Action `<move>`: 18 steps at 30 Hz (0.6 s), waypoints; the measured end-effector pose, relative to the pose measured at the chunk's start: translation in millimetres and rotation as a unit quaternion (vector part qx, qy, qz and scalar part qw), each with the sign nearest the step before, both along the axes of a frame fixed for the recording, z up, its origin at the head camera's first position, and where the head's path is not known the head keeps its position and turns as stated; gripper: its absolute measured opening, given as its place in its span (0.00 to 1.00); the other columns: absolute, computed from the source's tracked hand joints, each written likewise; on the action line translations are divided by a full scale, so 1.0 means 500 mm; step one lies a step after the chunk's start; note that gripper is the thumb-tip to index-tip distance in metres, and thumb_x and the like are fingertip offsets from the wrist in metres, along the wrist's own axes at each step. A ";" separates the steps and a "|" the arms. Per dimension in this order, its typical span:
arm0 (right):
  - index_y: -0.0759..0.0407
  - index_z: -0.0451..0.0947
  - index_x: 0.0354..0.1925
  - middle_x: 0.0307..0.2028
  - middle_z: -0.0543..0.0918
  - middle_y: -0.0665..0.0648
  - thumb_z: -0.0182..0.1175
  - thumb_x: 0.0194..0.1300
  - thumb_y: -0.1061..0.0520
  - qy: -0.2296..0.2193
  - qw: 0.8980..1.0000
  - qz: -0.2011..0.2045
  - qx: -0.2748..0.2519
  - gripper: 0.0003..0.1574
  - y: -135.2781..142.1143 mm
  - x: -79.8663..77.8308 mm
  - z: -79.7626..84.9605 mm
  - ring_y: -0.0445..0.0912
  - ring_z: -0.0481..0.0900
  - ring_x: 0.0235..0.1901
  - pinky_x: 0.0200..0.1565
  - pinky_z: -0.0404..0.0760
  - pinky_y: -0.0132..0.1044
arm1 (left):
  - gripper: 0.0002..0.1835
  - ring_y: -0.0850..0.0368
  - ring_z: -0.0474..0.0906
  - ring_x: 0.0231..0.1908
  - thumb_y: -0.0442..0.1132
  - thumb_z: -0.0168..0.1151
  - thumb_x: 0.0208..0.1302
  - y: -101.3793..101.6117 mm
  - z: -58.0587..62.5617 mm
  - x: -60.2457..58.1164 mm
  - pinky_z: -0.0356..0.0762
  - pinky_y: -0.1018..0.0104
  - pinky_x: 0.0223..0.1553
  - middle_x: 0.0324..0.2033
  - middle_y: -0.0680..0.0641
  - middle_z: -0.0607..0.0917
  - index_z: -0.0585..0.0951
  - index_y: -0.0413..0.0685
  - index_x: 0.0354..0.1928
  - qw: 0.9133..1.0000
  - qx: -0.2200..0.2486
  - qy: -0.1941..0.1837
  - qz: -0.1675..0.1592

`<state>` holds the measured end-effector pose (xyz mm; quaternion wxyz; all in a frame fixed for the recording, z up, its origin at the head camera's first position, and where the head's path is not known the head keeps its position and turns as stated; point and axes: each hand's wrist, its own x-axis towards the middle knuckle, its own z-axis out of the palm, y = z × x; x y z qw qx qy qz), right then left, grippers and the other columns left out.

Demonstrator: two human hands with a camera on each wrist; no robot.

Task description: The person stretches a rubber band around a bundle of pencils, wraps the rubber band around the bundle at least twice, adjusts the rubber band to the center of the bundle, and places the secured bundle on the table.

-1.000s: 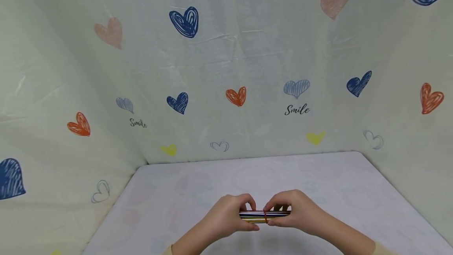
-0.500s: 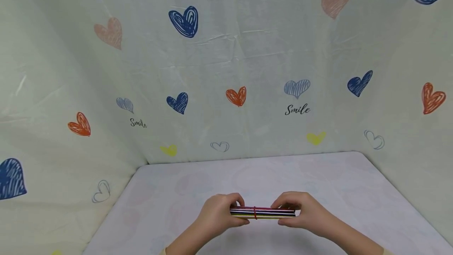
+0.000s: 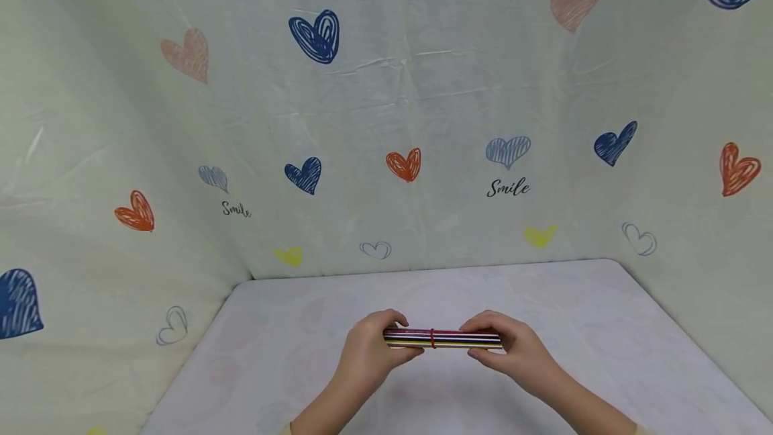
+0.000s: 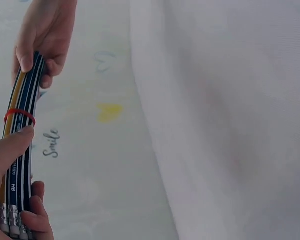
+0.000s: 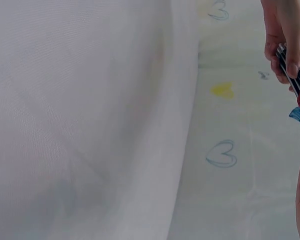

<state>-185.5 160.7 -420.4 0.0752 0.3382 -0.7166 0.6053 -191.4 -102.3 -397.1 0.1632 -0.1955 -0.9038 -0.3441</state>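
A bundle of pencils (image 3: pixel 447 339), dark striped with some yellow, lies level between both hands above the table. Round its middle runs a red rubber band (image 4: pixel 20 114). My left hand (image 3: pixel 366 348) grips the left end, where the left wrist view shows metal ferrules and white erasers (image 4: pixel 14 227) by the curled fingers. My right hand (image 3: pixel 516 349) pinches the opposite end between thumb and fingertips. In the right wrist view the bundle is cut off by the frame's right edge.
A white-covered table (image 3: pixel 314 314) spreads below the hands. Behind it and at both sides hangs a pale curtain (image 3: pixel 362 99) printed with hearts and "Smile" lettering.
Both hands have raised the bundle slightly. The right hand has shifted from beside the rubber band out to the right end, and the left hand has moved a little left with the pencils.
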 end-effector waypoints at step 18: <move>0.57 0.74 0.41 0.40 0.77 0.57 0.68 0.53 0.74 0.033 0.995 -0.093 -0.023 0.21 -0.029 -0.033 -0.015 0.45 0.77 0.34 0.32 0.77 0.33 | 0.19 0.62 0.71 0.31 0.38 0.83 0.38 0.040 -0.007 -0.050 0.70 0.63 0.38 0.26 0.60 0.79 0.81 0.52 0.31 0.999 -0.010 0.046 0.005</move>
